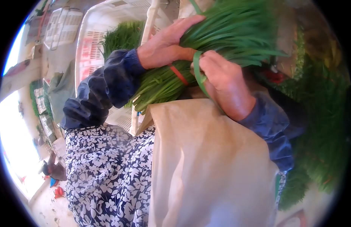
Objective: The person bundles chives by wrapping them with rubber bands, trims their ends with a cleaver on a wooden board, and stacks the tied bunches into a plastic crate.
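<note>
A thick bunch of garlic chives (232,36) lies across my lap, cut ends toward the lower left and leaves toward the upper right. A red band (178,75) circles it near the stem end. My left hand (166,44) rests over the bunch and grips it, fingers reaching over the far side and thumb pointing right. My right hand (225,77) is closed on a green strap (198,67), which loops up beside my left thumb. Its fingertips are partly hidden behind the strap.
A white plastic crate (82,56) at the left holds more chives (124,36). A beige cloth (213,151) covers my lap. Heaps of green leaves (319,125) lie at the right. Another crate (63,28) stands at the far left.
</note>
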Demonstrator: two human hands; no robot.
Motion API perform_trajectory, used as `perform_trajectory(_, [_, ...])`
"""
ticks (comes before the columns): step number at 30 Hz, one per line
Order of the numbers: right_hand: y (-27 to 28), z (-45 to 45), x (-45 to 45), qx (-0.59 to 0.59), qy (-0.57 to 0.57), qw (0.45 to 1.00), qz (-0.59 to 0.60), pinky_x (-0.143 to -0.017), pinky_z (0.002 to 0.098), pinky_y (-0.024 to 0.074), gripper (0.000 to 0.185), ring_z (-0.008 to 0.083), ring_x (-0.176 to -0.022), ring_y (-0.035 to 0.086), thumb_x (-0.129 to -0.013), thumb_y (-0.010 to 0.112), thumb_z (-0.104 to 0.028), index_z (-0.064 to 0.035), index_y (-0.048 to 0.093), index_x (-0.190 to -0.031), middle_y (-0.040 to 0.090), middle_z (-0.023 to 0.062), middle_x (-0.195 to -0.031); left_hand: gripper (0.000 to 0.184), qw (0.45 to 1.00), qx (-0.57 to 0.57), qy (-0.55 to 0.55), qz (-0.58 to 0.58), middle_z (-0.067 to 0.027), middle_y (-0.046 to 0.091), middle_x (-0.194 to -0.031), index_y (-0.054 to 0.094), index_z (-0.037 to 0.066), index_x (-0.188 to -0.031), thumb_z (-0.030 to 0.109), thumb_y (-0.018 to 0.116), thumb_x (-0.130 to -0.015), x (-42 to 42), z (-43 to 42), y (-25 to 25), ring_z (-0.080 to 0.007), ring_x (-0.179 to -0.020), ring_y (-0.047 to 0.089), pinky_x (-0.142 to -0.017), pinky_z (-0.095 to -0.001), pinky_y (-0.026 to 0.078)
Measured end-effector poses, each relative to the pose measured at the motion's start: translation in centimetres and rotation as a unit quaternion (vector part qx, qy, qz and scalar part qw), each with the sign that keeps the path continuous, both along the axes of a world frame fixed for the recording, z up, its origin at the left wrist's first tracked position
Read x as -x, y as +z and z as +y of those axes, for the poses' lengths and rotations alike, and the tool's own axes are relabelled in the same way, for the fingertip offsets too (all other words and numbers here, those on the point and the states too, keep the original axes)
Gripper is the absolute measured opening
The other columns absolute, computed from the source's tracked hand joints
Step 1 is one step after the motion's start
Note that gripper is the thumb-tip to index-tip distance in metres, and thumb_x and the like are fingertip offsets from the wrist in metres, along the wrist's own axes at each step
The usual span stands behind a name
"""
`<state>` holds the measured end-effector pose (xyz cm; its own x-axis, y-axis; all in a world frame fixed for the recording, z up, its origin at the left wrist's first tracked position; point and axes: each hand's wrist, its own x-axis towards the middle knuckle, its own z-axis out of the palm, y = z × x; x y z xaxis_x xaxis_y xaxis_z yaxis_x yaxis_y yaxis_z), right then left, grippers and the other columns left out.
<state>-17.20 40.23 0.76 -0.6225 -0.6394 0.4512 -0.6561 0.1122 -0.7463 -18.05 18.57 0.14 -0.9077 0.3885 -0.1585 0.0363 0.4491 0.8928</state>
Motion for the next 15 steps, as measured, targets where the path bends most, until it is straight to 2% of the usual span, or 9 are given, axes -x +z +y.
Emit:
perform_trajectory(2, [0.0, 0.2, -0.1, -0.011, 0.006, 0.997, -0.079, -0.068, 0.0326, 0.0495, 0.018, 0.0277, -0.074, 0.059, -0.081, 0.065, 0.006, -0.0022, 0.058, -0.096, 0.058, 0.0117, -0.083, 0.076, 1.000, -0.007, -0.008, -0.002, -0.0101, 0.046, -0.144, 0.025, 0.008, -0.152, -0.003, 0.063, -0.087, 0.0, -0.1, -0.1, -0.0162, -0.130, 0.045, -0.110, -0.0303, 0.035])
perform_trajectory(3, [0.0, 0.3, -0.2, -0.008, 0.006, 0.997, -0.077, -0.068, 0.0326, 0.0495, 0.018, 0.0277, -0.074, 0.059, -0.081, 0.065, 0.006, -0.0022, 0.058, -0.096, 0.058, 0.0117, -0.083, 0.076, 1.000, -0.003, -0.008, -0.001, -0.0101, 0.046, -0.144, 0.025, 0.008, -0.152, -0.003, 0.063, -0.087, 0.0, 0.0, 0.1, -0.0162, -0.130, 0.045, -0.110, -0.0303, 0.035])
perform_trajectory(5, [0.1, 0.4, -0.4, 0.003, 0.039, 0.982, -0.186, -0.069, 0.0344, 0.0501, 0.018, 0.0303, -0.077, 0.061, -0.081, 0.067, 0.004, -0.0020, 0.058, -0.096, 0.060, 0.0136, -0.086, 0.075, 1.000, 0.023, -0.013, -0.007, -0.0102, 0.045, -0.144, 0.025, 0.008, -0.152, -0.001, 0.063, -0.088, 0.1, 0.0, 0.7, -0.0160, -0.130, 0.044, -0.110, -0.0301, 0.035])
perform_trajectory(9, [0.2, 0.0, -0.7, 0.003, -0.016, 0.995, -0.094, -0.070, 0.0345, 0.0508, 0.021, 0.0321, -0.079, 0.062, -0.080, 0.067, 0.005, -0.0027, 0.058, -0.096, 0.061, 0.0149, -0.088, 0.075, 1.000, 0.000, -0.020, -0.011, -0.0109, 0.045, -0.144, 0.025, 0.007, -0.152, 0.002, 0.064, -0.088, 0.3, 0.1, 0.5, -0.0165, -0.129, 0.045, -0.110, -0.0307, 0.035])
perform_trajectory(12, [0.3, -0.1, -0.3, 0.012, -0.023, 0.997, -0.075, -0.073, 0.0339, 0.0515, 0.020, 0.0325, -0.082, 0.064, -0.079, 0.065, 0.005, -0.0033, 0.059, -0.096, 0.063, 0.0152, -0.088, 0.074, 0.997, 0.073, 0.002, 0.010, -0.0136, 0.046, -0.142, 0.028, 0.007, -0.151, 0.005, 0.065, -0.087, 0.1, 0.8, 1.6, -0.0199, -0.128, 0.045, -0.110, -0.0323, 0.035])
perform_trajectory(13, [0.3, -0.4, -0.3, 0.049, -0.009, 0.988, -0.144, -0.073, 0.0344, 0.0516, 0.018, 0.0331, -0.082, 0.064, -0.079, 0.064, 0.005, -0.0032, 0.059, -0.094, 0.063, 0.0158, -0.088, 0.074, 0.994, 0.103, 0.007, 0.019, -0.0145, 0.046, -0.141, 0.029, 0.006, -0.150, 0.006, 0.066, -0.086, 0.1, 1.0, 1.6, -0.0211, -0.128, 0.045, -0.110, -0.0329, 0.035])
perform_trajectory(14, [0.4, -0.6, 0.0, 0.090, -0.001, 0.975, -0.204, -0.073, 0.0348, 0.0516, 0.017, 0.0337, -0.083, 0.065, -0.078, 0.063, 0.005, -0.0030, 0.059, -0.093, 0.063, 0.0165, -0.087, 0.073, 0.997, 0.074, 0.018, 0.018, -0.0160, 0.045, -0.142, 0.032, 0.006, -0.149, 0.007, 0.067, -0.085, 0.2, 0.5, 0.4, -0.0227, -0.131, 0.043, -0.110, -0.0339, 0.035])
perform_trajectory(15, [0.3, -0.9, -0.1, 0.129, -0.004, 0.970, -0.207, -0.072, 0.0364, 0.0513, 0.015, 0.0349, -0.081, 0.064, -0.077, 0.062, 0.003, -0.0026, 0.059, -0.091, 0.063, 0.0168, -0.087, 0.071, 0.998, 0.044, 0.018, 0.033, -0.0180, 0.046, -0.137, 0.035, 0.003, -0.146, 0.010, 0.068, -0.084, 0.2, 0.8, 0.7, -0.0281, -0.129, 0.044, -0.108, -0.0366, 0.035])
